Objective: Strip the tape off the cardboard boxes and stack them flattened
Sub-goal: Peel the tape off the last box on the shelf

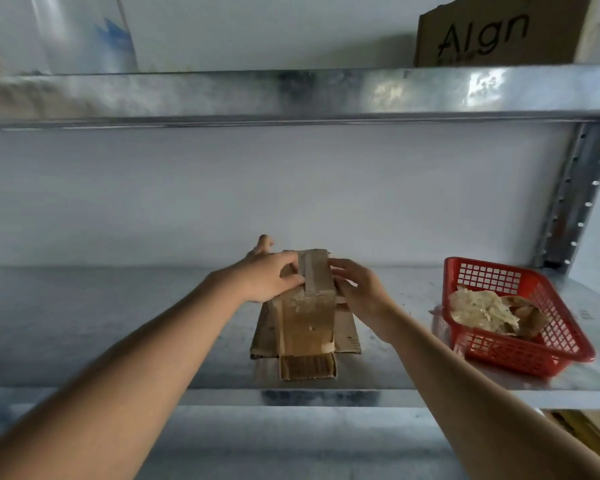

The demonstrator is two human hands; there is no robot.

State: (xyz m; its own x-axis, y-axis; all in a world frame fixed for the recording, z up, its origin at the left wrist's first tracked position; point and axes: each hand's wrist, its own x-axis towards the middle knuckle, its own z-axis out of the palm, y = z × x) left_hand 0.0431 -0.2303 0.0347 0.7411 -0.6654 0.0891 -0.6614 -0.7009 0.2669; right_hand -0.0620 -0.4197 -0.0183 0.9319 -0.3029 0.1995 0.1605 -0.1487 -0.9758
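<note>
A small upright cardboard box [309,313] stands on a stack of flattened cardboard [347,336] in the middle of the metal shelf. A strip of tape [309,271] runs over its top and clear tape covers its near face. My left hand [269,277] grips the box's top left side, thumb lying across the top beside the tape strip. At the top right edge my right hand [359,289] holds the box with curled fingers. One flap of the flattened pile [307,367] sticks out toward me.
A red plastic basket [541,355] at the right of the shelf holds crumpled tape and paper scraps [482,311]. The shelf [118,323] has a steel upright [575,199] at the right. On the upper shelf stand a printed cardboard box [492,32] and plastic wrap [66,32].
</note>
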